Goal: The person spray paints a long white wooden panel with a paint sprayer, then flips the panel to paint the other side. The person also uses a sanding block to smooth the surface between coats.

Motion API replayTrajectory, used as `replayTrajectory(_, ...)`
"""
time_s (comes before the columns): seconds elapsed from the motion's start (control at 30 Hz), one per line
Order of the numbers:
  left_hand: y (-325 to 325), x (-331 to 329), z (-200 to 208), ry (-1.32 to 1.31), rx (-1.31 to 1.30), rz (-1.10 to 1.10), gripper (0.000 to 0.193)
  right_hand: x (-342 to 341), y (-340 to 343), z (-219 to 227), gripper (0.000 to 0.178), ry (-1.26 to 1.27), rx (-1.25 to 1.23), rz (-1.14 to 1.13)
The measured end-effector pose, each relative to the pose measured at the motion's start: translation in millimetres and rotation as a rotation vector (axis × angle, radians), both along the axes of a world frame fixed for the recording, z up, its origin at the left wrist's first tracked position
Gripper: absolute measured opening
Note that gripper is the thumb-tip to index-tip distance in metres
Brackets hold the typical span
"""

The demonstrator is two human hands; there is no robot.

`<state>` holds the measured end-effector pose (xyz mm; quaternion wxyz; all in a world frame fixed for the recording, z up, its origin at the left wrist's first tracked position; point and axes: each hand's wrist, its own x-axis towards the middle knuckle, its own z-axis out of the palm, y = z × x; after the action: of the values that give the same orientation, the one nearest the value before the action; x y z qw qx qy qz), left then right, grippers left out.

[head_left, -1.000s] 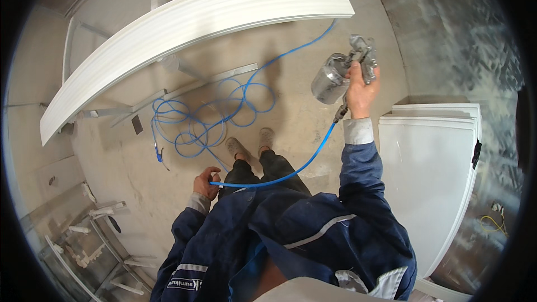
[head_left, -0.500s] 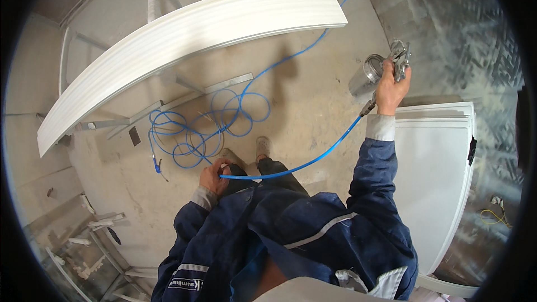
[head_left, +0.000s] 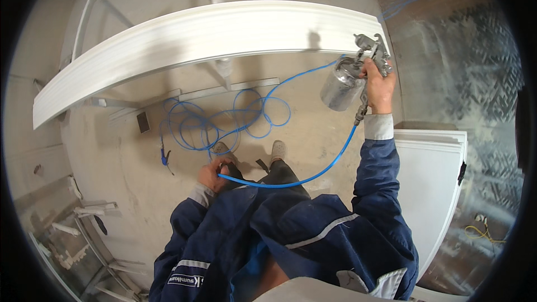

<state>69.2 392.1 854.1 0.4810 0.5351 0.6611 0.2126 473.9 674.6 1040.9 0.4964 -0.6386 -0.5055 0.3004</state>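
Observation:
My right hand [head_left: 380, 90] is wrapped round the handle of a metal spray gun [head_left: 371, 53], out at the right near the end of a long white panel [head_left: 224, 31]. A silver paint cup [head_left: 342, 85] hangs under the gun. From the gun's lower fitting a blue air hose [head_left: 291, 184] sags across in front of my body to my left hand [head_left: 212, 175]. That hand is closed round the hose at my waist. The rest of the hose lies in loose loops [head_left: 224, 117] on the floor beyond my feet.
The long panel rests raised on a metal stand [head_left: 224, 68]. Flat white panels [head_left: 428, 190] are stacked at my right. A blue-handled blow gun [head_left: 164, 156] lies on the floor at left, near metal frames [head_left: 100, 246]. A paint-marked dark surface [head_left: 475, 67] is at far right.
The spray gun has swung left and tilted, coming closer to the panel's right end. My left hand keeps the hose at my waist. The whole view has shifted slightly.

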Motion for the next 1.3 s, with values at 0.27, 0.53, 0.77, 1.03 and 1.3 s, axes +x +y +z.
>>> replayTrajectory(0.27, -32.2, -123.6, -1.7, 0.055, 0.015, 0.226, 0.021, -208.1, 2.4, 8.8, 0.013, 0.196, -0.137, 0.412)
replayTrajectory(0.53, -43.8, -142.1, 5.7, 0.055, 0.02, 0.463, 0.02, -321.8, 5.4, 50.3, 0.028, 0.551, -0.184, 0.88)
replayTrajectory(0.77, -26.0, -92.7, 9.5, 0.137, -0.014, 0.517, 0.021, -298.1, 45.7, 38.1, 0.021, 0.39, -0.16, 0.882)
replayTrajectory(1.03, 36.2, 57.0, 0.9, 0.065, 0.036, 0.522, 0.019, -79.2, 112.0, 21.7, 0.014, 0.2, -0.184, 0.672)
replayTrajectory(1.3, 152.3, 213.8, 16.2, 0.113, 0.058, -0.019, 0.027, 198.4, 131.6, 54.3, 0.017, -0.063, -0.178, 0.197)
